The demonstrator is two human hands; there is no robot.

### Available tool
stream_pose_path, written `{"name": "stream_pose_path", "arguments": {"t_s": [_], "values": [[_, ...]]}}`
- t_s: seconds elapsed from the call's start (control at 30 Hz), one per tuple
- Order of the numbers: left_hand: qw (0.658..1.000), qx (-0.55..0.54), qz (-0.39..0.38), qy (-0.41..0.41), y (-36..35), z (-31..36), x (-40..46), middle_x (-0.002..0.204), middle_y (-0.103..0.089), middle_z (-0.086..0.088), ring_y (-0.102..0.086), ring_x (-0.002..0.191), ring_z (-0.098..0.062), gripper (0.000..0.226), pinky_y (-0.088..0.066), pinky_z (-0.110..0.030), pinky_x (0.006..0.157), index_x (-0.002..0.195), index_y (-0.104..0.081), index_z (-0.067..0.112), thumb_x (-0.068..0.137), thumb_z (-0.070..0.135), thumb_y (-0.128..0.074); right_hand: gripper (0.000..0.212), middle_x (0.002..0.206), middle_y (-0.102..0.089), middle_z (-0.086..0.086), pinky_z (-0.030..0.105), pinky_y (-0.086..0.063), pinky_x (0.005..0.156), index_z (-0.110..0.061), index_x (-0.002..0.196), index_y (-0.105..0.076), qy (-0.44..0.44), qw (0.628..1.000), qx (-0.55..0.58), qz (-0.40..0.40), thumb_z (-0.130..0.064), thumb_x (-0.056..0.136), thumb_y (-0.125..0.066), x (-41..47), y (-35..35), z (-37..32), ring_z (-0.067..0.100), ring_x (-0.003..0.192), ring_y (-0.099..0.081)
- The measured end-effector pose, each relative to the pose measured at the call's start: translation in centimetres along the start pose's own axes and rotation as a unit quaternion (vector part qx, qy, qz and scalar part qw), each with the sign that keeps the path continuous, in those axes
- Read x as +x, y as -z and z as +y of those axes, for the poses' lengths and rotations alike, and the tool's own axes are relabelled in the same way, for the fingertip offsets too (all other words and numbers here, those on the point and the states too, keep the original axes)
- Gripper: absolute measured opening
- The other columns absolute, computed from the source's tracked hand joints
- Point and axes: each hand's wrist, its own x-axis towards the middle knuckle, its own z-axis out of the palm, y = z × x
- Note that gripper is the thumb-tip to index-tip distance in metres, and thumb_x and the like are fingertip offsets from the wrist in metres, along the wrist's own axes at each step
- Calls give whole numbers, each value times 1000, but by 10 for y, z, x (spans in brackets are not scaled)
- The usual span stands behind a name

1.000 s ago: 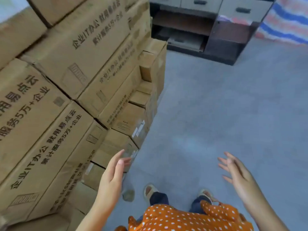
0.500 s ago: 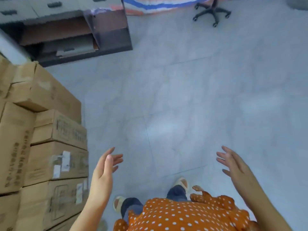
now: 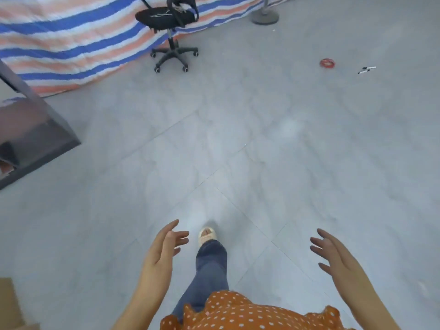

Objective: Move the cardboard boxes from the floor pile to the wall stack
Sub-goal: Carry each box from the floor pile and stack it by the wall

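Observation:
Only a corner of a brown cardboard box (image 3: 9, 306) from the wall stack shows, at the bottom left edge. My left hand (image 3: 164, 248) is held out low in front of me, fingers relaxed and spread, holding nothing. My right hand (image 3: 333, 253) hangs at the same height on the right, fingers spread, also empty. Between them, one foot in a light sandal (image 3: 207, 234) is stepping forward over the grey tiled floor (image 3: 238, 151). The floor pile of boxes is out of view.
A black office chair (image 3: 170, 32) stands at the back, in front of a striped blue, orange and white tarp (image 3: 59, 44). A dark cabinet (image 3: 28, 139) juts in at the left. A red ring (image 3: 327, 63), markers (image 3: 366, 69) and a round stand base (image 3: 264, 17) lie far right.
My view has swung right, away from the wall stack, which has slid out of frame to the bottom left. The chair and tarp have come into view. Both hands stay empty and spread.

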Motion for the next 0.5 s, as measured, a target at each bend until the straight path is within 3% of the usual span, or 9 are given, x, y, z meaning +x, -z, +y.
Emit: {"name": "stream_pose_path", "arguments": {"t_s": [0.13, 0.23, 0.4, 0.5], "values": [[999, 26, -44, -9, -25, 29, 78, 105, -67, 7, -64, 95, -6, 36, -46, -14, 78, 121, -53, 28, 97, 38, -29, 24, 119, -62, -9, 39, -43, 99, -35, 121, -52, -23, 999, 19, 43, -32, 100, -41, 49, -6, -27, 6, 109, -59], [996, 29, -78, -28, -42, 65, 145, 105, -66, 8, -64, 96, -6, 48, -47, -16, 79, 122, -52, 27, 86, 48, -28, 25, 119, -62, -10, 36, -44, 97, -35, 122, -52, -25, 995, 46, 85, -35, 99, -41, 92, -12, -60, 3, 108, -58], [991, 16, -120, -65, -75, 139, 256, 103, -70, 4, -66, 95, -7, 29, -49, -28, 87, 113, -55, 36, 100, 32, -30, 22, 121, -62, -12, 38, -43, 103, -40, 115, -55, -3, 990, 57, 129, -36, 99, -41, 165, -29, -132, 4, 112, -58], [986, 22, -145, -76, -95, 167, 300, 100, -71, 3, -67, 94, -7, 29, -48, -27, 86, 114, -56, 35, 102, 29, -31, 25, 126, -60, -14, 42, -39, 109, -42, 118, -53, -3, 991, 29, 130, -44, 96, -40, 199, -35, -158, 6, 118, -55]]}}
